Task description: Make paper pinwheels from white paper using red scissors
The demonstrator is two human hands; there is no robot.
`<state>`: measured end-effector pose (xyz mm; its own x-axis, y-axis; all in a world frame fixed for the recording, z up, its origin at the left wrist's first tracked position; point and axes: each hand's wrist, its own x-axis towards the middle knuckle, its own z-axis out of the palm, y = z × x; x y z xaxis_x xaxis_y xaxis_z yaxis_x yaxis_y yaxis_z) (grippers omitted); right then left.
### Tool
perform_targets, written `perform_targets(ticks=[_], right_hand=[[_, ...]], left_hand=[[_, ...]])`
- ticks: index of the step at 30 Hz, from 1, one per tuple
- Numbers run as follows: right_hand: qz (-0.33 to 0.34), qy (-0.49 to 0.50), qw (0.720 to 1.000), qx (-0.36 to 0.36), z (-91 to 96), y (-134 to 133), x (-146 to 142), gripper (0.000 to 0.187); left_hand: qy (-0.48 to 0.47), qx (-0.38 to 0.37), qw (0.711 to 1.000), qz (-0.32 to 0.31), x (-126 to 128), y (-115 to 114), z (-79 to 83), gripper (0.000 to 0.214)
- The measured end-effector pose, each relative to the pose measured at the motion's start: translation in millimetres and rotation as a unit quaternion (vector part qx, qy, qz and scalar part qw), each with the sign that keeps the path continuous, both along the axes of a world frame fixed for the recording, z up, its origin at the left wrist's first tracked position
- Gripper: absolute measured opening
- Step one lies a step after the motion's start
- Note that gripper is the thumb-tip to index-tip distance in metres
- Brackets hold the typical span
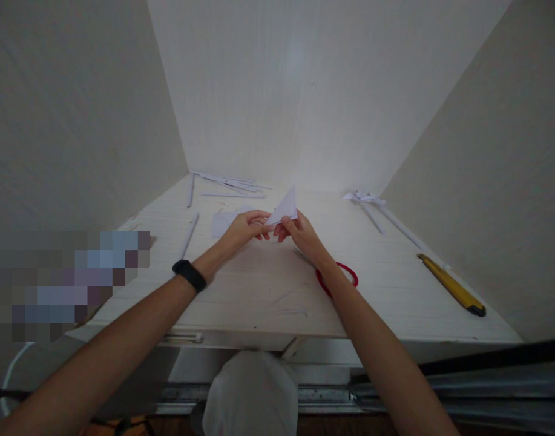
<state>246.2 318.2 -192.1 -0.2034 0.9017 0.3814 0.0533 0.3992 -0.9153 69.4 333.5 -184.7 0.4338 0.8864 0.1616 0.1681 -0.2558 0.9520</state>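
The left hand [246,229] and right hand [305,235] both have their grip closed on a small triangular piece of paper [286,204], the left pinching its near left corner, the right thumb pressing its lower right edge. The paper is held just above the worktop [259,297], with red-handled scissors [354,274] partly hidden beneath the right forearm. The step in hand looks like folding; the next move calls for aligned edges and firm thumb pressure along the crease.
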Motion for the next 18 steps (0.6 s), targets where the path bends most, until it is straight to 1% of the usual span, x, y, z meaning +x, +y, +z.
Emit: perform_targets(ticks=[5,9,11,15,18], right_hand=[[-0.021,-0.011,1.000,0.012,2.1,-2.6,2.4,0.048],[-0.039,-0.022,0.999,0.009,-2.2,1.8,2.7,0.052],[-0.044,-0.032,0.998,0.006,-5.2,4.3,2.9,0.046],[-0.064,-0.056,0.996,0.009,-6.8,5.6,6.4,0.026],[-0.073,-0.072,0.995,0.013,-4.2,3.8,10.1,0.020]], left_hand=[[-0.017,-0.008,1.000,-0.019,-0.1,-2.7,2.8,0.027],[-0.022,-0.029,0.998,-0.042,0.4,-2.3,3.4,0.027],[-0.025,-0.042,0.998,-0.042,0.7,-1.7,3.0,0.028],[-0.035,-0.062,0.997,-0.024,1.7,-1.1,1.8,0.032],[-0.042,-0.071,0.996,-0.016,2.2,-1.6,1.3,0.033]])
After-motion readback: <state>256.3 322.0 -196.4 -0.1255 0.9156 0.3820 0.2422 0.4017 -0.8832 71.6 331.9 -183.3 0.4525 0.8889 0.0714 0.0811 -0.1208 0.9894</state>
